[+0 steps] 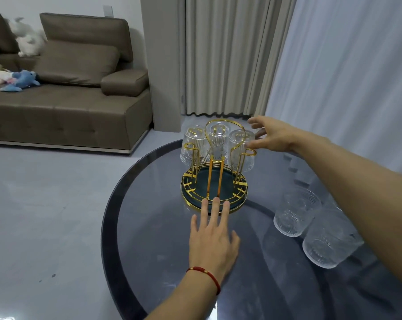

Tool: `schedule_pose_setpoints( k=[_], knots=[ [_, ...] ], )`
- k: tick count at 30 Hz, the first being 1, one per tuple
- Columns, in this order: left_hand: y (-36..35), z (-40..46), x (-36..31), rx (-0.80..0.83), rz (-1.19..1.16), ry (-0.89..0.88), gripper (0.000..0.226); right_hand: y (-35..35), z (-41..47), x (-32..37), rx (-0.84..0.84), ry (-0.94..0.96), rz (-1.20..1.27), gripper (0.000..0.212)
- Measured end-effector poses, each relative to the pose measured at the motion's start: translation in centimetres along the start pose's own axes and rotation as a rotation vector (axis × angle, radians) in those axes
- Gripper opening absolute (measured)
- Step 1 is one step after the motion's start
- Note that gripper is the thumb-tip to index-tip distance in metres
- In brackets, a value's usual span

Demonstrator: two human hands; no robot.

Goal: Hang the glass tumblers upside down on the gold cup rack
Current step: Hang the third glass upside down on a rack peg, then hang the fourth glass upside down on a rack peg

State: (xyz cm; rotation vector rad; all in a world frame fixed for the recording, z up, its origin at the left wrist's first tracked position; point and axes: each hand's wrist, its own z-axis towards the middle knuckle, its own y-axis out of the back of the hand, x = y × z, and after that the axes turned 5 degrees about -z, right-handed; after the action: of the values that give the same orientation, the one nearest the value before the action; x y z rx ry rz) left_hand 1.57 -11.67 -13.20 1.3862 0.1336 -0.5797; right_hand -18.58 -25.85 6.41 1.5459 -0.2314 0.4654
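The gold cup rack (219,205) with a dark green base stands near the far side of the round glass table (158,227). Three ribbed glass tumblers hang upside down on its pegs: left tumbler (193,144), middle tumbler (217,139), right tumbler (240,148). My right hand (272,135) is open just right of the right tumbler, fingers spread close to it. My left hand (212,241) lies flat and open, fingertips touching the rack's front rim. Two more tumblers, the nearer-rack one (294,214) and the closer one (329,241), stand upright on the table under my right forearm.
A brown sofa (68,100) with plush toys stands at the back left. Beige and pale curtains (287,54) hang behind and right of the table. Grey floor spreads to the left.
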Motion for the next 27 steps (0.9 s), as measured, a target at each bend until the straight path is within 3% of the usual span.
schedule_pose_setpoints(
  k=[4, 8, 12, 18, 20, 23, 27],
  knots=[
    [0.9, -0.1, -0.7, 0.031, -0.007, 0.017, 0.072, -1.0, -6.9, -2.1, -0.218, -0.001, -0.126, 0.05],
    [1.8, -0.8, -2.2, 0.024, -0.059, 0.005, 0.076, -5.2, -14.4, -4.2, -0.005, -0.16, -0.577, 0.093],
    [2.6, -1.6, -4.2, -0.035, -0.169, -0.069, 0.072, -7.1, -16.6, -5.1, 0.048, -0.24, -0.73, 0.091],
    [3.8, -3.4, -6.5, -0.113, -0.47, -0.11, 0.058, -7.2, -15.9, -4.2, -0.019, -0.267, -0.675, 0.081],
    [4.6, -3.8, -7.0, -0.107, -0.613, -0.051, 0.051, -7.1, -16.4, -3.4, -0.079, -0.227, -0.631, 0.082],
    [6.0, -3.5, -7.4, -0.036, -0.851, 0.097, 0.05, -7.5, -17.5, -1.6, -0.221, -0.078, -0.543, 0.086],
    [6.6, -3.3, -7.6, 0.073, -1.255, 0.103, 0.064, -8.7, -19.1, 0.5, -0.337, 0.203, -0.107, 0.105]
  ],
)
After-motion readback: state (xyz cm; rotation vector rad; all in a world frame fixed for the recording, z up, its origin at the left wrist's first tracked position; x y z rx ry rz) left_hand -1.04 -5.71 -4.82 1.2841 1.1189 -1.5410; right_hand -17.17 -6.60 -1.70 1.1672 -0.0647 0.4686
